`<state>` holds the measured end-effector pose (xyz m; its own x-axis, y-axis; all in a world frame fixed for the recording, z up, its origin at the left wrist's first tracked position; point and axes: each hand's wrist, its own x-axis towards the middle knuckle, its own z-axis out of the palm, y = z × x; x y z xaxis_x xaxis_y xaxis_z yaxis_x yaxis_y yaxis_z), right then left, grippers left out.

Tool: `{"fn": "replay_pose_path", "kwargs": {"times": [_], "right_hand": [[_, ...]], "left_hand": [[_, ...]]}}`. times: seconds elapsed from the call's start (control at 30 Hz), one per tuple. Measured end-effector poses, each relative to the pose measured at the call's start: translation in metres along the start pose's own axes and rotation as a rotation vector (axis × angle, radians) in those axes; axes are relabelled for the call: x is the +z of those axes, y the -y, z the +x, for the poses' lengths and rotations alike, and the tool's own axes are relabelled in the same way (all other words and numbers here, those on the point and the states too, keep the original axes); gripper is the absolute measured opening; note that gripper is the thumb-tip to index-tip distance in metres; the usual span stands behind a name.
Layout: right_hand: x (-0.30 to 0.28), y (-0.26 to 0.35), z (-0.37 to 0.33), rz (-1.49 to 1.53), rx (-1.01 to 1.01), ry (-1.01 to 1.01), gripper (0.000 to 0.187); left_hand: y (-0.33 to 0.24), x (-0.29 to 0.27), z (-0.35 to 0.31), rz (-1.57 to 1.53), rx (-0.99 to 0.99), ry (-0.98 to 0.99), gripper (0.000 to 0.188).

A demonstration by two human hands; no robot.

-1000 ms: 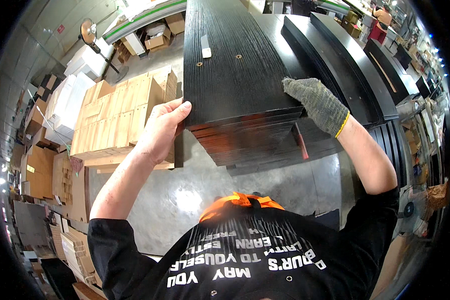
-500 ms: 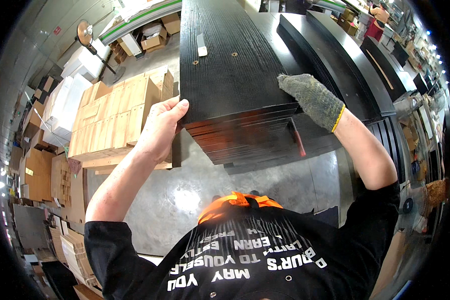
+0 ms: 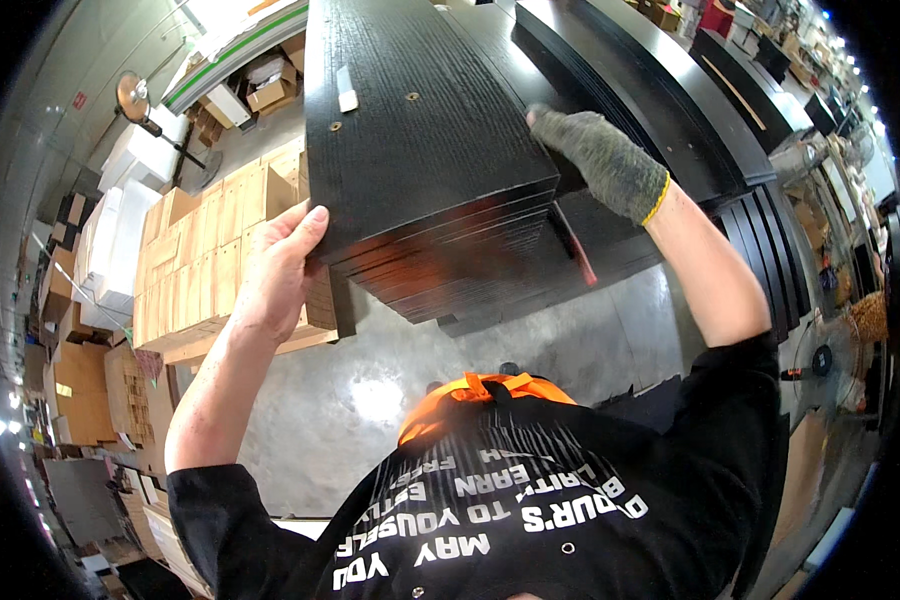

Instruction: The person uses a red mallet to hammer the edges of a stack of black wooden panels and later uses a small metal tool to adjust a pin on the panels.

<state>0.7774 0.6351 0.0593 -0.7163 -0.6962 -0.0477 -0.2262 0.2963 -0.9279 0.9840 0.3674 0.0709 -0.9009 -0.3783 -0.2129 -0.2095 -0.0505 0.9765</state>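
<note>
A long black wood-grain panel (image 3: 420, 160) tops a stack of black boards (image 3: 450, 265) in front of me. Two brass-coloured holes and a small white-and-grey piece (image 3: 346, 90) show on its face. My bare left hand (image 3: 285, 255) grips the panel's near left corner, thumb on top and fingers out of sight beneath. On the right, my right hand (image 3: 600, 160) wears a grey knit glove with a yellow cuff. Its tip meets the panel's right edge, and its fingers are blurred and partly hidden. A red-handled tool (image 3: 577, 250) hangs by the stack's near right corner.
Light wooden pieces (image 3: 200, 260) are piled on a pallet to the left. A fan (image 3: 135, 100) stands behind them, near white blocks and cartons. More curved black panels (image 3: 630, 90) lie at the right. Grey floor (image 3: 380, 390) shows between me and the stack.
My right hand has slid away from the panel's near right corner, farther along its right edge. My left hand keeps its hold on the left corner. The whole view has shifted slightly.
</note>
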Motion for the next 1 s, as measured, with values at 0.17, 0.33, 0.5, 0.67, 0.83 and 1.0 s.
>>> {"fn": "replay_pose_path", "kwargs": {"times": [0.17,0.33,0.5,0.67,0.83,1.0], "right_hand": [[-0.026,-0.198,0.034,-0.607,0.014,-0.57,0.051],[0.034,-0.266,0.019,-0.636,0.533,-0.424,0.064],[0.046,-0.28,0.043,-0.662,0.467,-0.398,0.042],[0.064,-0.288,0.038,-0.385,0.468,-0.5,0.037],[0.097,-0.264,-0.015,-0.138,0.289,-0.836,0.03],[0.133,-0.148,-0.088,0.397,-0.011,-1.104,0.013]], "left_hand": [[-0.004,0.009,0.004,0.003,0.056,0.03,0.032],[-0.01,0.002,0.0,0.04,0.046,0.019,0.04],[-0.001,-0.01,0.01,0.441,0.308,-0.163,0.076],[-0.032,0.002,0.037,1.109,0.878,-0.064,0.051],[-0.062,0.014,0.071,1.129,1.319,0.313,0.026],[-0.063,0.032,0.102,1.012,1.367,0.588,0.033]]}}
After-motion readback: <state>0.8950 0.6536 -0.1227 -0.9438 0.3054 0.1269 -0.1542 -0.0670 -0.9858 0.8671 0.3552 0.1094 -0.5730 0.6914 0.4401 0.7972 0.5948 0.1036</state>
